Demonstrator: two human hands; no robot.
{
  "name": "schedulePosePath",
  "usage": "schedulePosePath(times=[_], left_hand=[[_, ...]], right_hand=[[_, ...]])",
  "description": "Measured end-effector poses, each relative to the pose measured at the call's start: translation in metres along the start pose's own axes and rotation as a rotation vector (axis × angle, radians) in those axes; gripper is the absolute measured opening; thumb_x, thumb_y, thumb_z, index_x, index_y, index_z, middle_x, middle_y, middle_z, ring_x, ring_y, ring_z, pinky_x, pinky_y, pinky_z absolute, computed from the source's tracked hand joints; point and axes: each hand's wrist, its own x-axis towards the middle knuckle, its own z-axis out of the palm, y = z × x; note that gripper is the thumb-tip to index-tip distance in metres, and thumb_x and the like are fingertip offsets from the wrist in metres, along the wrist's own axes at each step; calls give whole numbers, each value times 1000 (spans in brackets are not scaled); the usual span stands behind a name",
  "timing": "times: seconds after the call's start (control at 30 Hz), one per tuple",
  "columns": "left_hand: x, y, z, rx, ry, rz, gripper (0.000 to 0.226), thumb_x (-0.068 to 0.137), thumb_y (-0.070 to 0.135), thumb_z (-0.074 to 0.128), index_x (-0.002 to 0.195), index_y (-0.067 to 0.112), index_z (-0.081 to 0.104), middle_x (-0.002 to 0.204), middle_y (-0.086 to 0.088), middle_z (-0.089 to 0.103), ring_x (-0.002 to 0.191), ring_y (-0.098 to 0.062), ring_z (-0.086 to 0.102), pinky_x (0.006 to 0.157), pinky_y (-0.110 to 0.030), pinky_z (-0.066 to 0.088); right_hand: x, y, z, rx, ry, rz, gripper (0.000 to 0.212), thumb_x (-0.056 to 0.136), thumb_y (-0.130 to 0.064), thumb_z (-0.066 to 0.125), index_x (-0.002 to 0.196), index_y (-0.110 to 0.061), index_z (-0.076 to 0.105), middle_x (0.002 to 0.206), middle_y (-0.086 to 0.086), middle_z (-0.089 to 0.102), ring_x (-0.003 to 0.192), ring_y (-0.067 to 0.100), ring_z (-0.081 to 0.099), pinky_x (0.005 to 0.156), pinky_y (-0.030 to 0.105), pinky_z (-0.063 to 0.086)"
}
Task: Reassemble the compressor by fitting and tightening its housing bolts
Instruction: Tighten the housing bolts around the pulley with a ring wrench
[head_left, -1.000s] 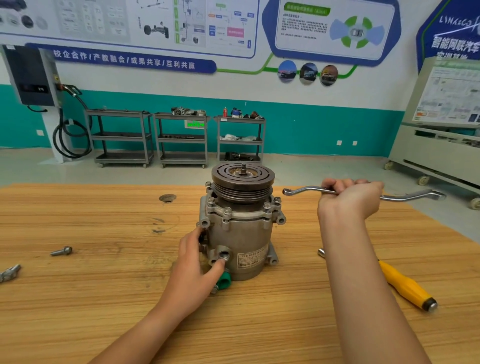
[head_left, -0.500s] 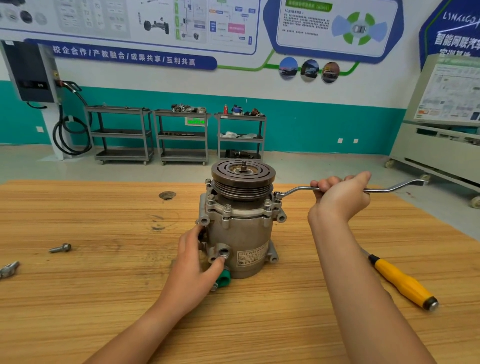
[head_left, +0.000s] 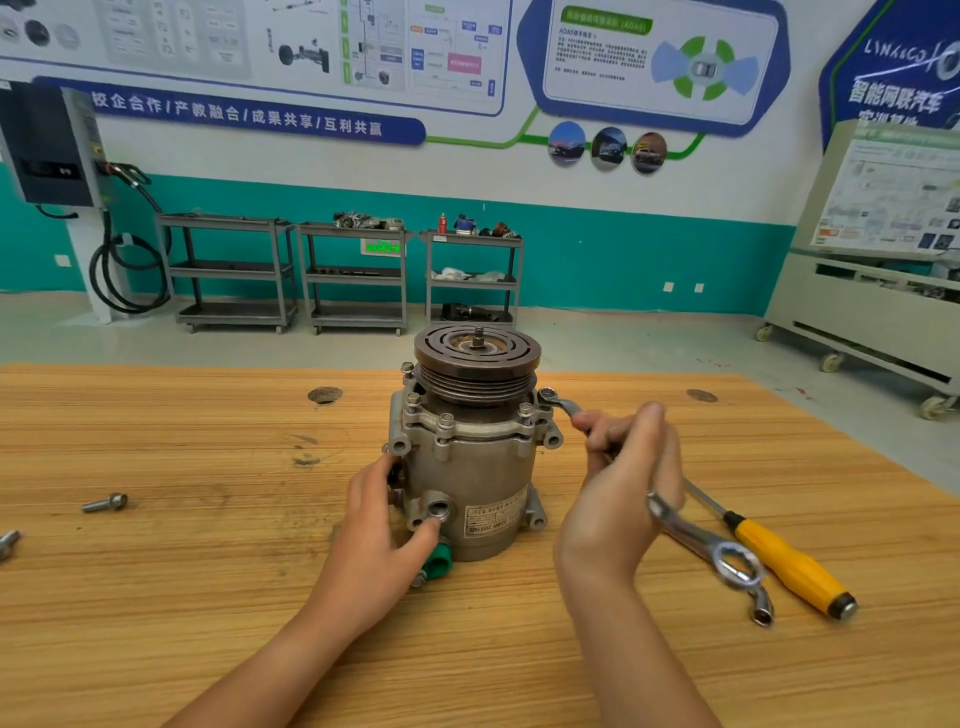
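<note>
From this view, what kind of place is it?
Likely an automotive training workshop: vehicle-system posters up on the far side, metal parts carts below them, and a compressor being worked on at a wooden bench.

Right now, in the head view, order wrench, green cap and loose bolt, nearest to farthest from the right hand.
1. wrench, held in the right hand.
2. green cap, left, at the compressor's foot.
3. loose bolt, far left.
</note>
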Motion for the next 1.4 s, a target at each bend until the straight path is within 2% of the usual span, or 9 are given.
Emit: schedulePosePath(times=[0.17,0.23,0.33,0.43,0.6,0.8,1.03,1.2,1.4], left_hand=[[0,1,0,12,7,1,76,86,33,63,146,28,16,139,12,25,123,-3,35,99,-37,43],[0,1,0,9,5,1,76,86,33,63,146,28,16,138,12,25,123,-3,35,100,-37,42],[0,1,-1,6,0,5,76,86,33,63,146,28,16,139,12,26,124,-4,34,102,-36,40],[0,1,0,16,-3,4,77,86,34,62,146,27,14,142,11,24,128,-6,34,106,-35,36],[1,1,0,14,-5,4,78,86,33,62,147,26,13,143,11,23,128,-6,33,103,-35,40],[1,-1,1,5,7,23,75,86,32,63,145,27,17,132,16,25,119,1,32,100,-23,31],[0,-1,1,11,3,16,77,86,33,63,146,27,15,140,12,25,126,-6,35,104,-31,35],[1,-1,0,7,1,18,77,86,34,63,146,28,15,142,11,25,126,-5,35,103,-28,35],[0,-1,1,10,2,27,77,86,33,63,146,28,15,143,9,25,128,-6,34,105,-29,34]], right_hand=[[-23,-1,2,-86,-62,-1,23,85,-30,48,72,-23,66,72,-10,67,76,-1,62,67,10,46],[-14,-9,7,-32,-9,34,35,95,-27,42,66,-15,60,56,-6,60,62,4,60,66,14,48],[27,-33,16,297,179,192,42,102,-29,33,64,-15,42,41,-7,37,41,11,41,58,26,52],[60,-53,17,458,261,251,39,102,-31,32,67,-14,41,42,-6,30,37,11,33,47,20,44],[64,-51,25,408,242,271,39,103,-32,29,73,-13,45,41,-7,26,36,9,25,39,14,26],[54,-35,32,407,244,369,38,103,-31,32,70,-13,39,40,-7,24,35,9,23,38,15,24],[50,-34,42,240,147,185,41,103,-30,33,66,-13,37,37,-9,27,34,9,27,38,17,29],[44,-31,36,240,131,152,41,102,-29,34,64,-13,38,38,-10,29,35,9,29,39,19,32],[25,-24,18,183,94,50,40,101,-31,33,65,-16,43,42,-10,38,41,8,42,52,26,49]])
